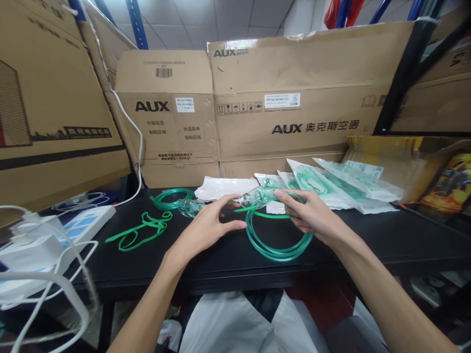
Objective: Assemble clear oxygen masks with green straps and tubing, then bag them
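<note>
My right hand [307,211] holds a clear plastic mask [257,197] with a coil of green tubing [279,254] hanging under it, above the black table. My left hand [213,220] is at the left side of the mask, thumb and fingers apart, with nothing gripped between them. A green strap runs under the mask. Left of my left hand lie another clear mask [191,208] and a green tubing coil [171,198]. Loose green elastic straps [142,233] rest on the table farther left.
Sealed white packets with green tubing [312,181] lie at the back right, beside a flat white wrapper [226,188]. Cardboard boxes [309,98] stand behind the table [206,267]. A power strip [88,220] with white cables is at the left. An open carton [397,157] sits far right.
</note>
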`<state>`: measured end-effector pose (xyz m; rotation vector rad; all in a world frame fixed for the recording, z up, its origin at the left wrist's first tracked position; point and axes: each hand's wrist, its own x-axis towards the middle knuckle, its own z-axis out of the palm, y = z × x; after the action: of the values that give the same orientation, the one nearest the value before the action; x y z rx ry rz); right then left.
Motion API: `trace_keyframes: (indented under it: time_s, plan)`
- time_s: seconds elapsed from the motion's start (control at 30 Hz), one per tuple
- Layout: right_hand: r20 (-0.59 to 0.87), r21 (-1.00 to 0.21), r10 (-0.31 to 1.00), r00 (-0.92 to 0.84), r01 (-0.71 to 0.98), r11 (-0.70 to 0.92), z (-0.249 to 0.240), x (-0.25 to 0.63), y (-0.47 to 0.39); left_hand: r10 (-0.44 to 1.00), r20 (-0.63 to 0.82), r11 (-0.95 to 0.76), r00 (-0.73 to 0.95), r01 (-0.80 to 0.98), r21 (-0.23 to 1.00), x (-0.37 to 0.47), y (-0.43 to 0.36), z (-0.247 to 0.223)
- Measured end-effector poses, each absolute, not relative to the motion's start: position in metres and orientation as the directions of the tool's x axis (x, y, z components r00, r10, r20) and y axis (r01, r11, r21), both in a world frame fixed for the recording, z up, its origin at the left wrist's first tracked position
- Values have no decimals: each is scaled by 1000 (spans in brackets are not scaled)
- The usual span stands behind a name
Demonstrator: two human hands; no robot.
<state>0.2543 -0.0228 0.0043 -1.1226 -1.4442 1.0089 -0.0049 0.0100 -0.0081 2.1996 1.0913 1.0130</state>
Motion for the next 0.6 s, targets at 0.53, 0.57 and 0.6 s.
trace_keyframes:
  time_s: [0.53,0.57,0.6]
  plan:
    - [301,-953,880,368,78,293,15,303,-13,817,284,-571,502,773,278,46,95,16]
    - [303,-952,877,374,75,297,16,305,-14,822,253,-565,510,785,254,54,103,14]
    - [304,-952,876,374,72,299,16,305,-14,827,224,-558,515,797,230,61,109,13]
